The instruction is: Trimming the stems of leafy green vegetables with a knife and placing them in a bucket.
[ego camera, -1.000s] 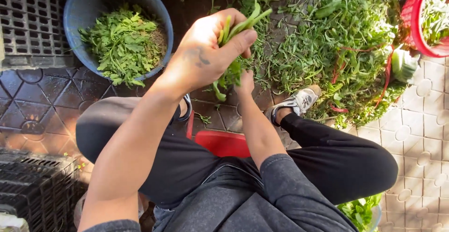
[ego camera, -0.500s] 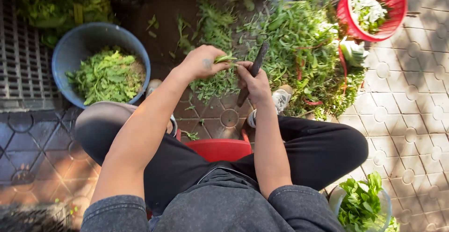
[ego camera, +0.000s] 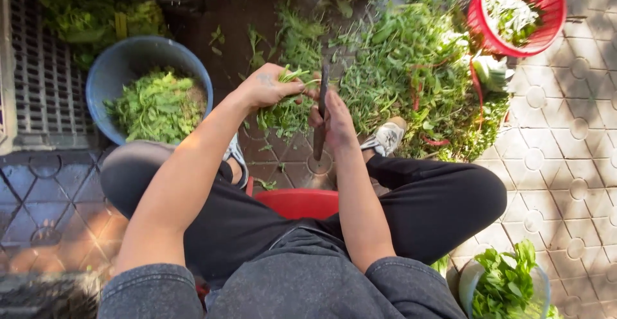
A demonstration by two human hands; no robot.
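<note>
My left hand (ego camera: 268,88) grips a bunch of green leafy stems (ego camera: 287,108) that hangs down from my fingers over the tiled ground. My right hand (ego camera: 334,121) holds a dark knife (ego camera: 321,116) upright, its blade touching the bunch just right of my left thumb. A big heap of the same greens (ego camera: 411,68) lies on the ground beyond my hands. To the left stands a blue-grey tub (ego camera: 106,75) with trimmed leaves (ego camera: 157,104) in it.
I sit on a red stool (ego camera: 299,201) with my knees spread, a grey shoe (ego camera: 385,138) by the heap. A red basket (ego camera: 524,12) with greens is at the top right, a white bowl (ego camera: 472,279) of leaves at the bottom right, and dark crates (ego camera: 38,81) on the left.
My hands came down and away from the camera. The right hand, earlier under the bunch, now holds the knife upright against the stems; the view has drifted so the tub sits farther left.
</note>
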